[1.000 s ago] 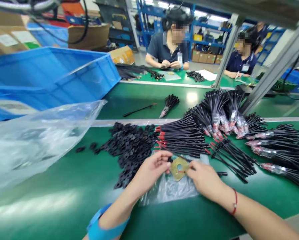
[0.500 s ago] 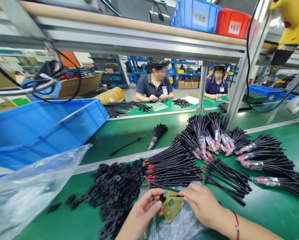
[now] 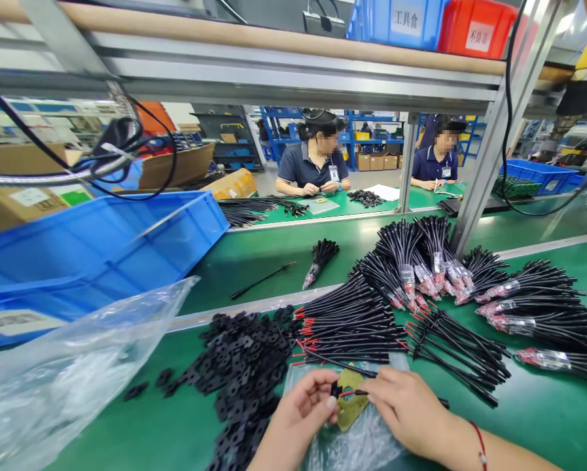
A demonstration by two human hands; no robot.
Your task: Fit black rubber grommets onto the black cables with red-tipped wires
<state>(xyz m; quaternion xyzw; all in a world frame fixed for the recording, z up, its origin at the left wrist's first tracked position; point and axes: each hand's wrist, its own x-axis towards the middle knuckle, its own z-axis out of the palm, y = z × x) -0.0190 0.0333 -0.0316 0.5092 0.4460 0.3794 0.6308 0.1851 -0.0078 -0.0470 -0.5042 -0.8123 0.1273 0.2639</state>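
Observation:
Between the fingertips of my left hand (image 3: pixel 309 411) is a small black flat piece (image 3: pixel 336 390) with a hole. My right hand (image 3: pixel 407 407) pinches a black cable (image 3: pixel 362 392), whose red wire end points left and meets the black piece; whether it has entered the hole I cannot tell. Just beneath my fingers lies a yellowish plate (image 3: pixel 351 413) with a round hole, on a clear plastic bag (image 3: pixel 366 439). Left of my hands is a heap of similar black pieces (image 3: pixel 247 366). Beyond them, black cables with red ends (image 3: pixel 355 324) lie in rows.
Cables carrying black pieces (image 3: pixel 457 350) lie right of my hands. Bundled cables (image 3: pixel 543 320) spread further right. A blue bin (image 3: pixel 101 242) and clear plastic sheet (image 3: pixel 87 373) occupy the left. A metal post (image 3: pixel 487 157) rises from the bench. Two people (image 3: pixel 313 160) sit across.
My right hand has brought the cable's red end leftward against the black piece, closing the gap between them. The whole view has shifted slightly, so things appear further right.

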